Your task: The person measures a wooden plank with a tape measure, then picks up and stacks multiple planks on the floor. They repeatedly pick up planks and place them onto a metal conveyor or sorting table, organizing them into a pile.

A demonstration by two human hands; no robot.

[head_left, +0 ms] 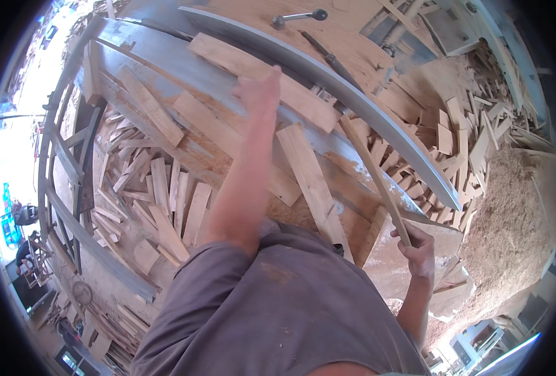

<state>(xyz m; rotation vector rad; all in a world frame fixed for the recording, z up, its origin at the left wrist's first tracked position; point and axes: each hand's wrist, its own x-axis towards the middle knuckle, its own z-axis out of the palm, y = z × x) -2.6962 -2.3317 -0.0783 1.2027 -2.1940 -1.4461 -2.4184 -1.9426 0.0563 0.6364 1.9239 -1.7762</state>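
Observation:
A pale wooden board point(228, 57) lies along the metal table point(159, 53), beside a long grey metal fence point(328, 69). My left hand point(262, 89) reaches over the table and grips this board near its middle, thumb at the near edge and fingers over the top. Lower right, my right hand point(417, 250) is closed round the near end of a long thin wooden stick point(372, 166). The stick slants away from me, its far end close to the board's right end. More loose planks, such as one wide plank point(312, 182), lie between my body and the board.
Beyond the fence are a metal lever with a dark knob point(300, 17) and a dark bar point(328, 56). Offcuts point(441, 135) pile up at the right, near a sawdust heap point(509, 213). Curved metal framing point(96, 244) stands left, with more wood pieces point(165, 188) on the floor.

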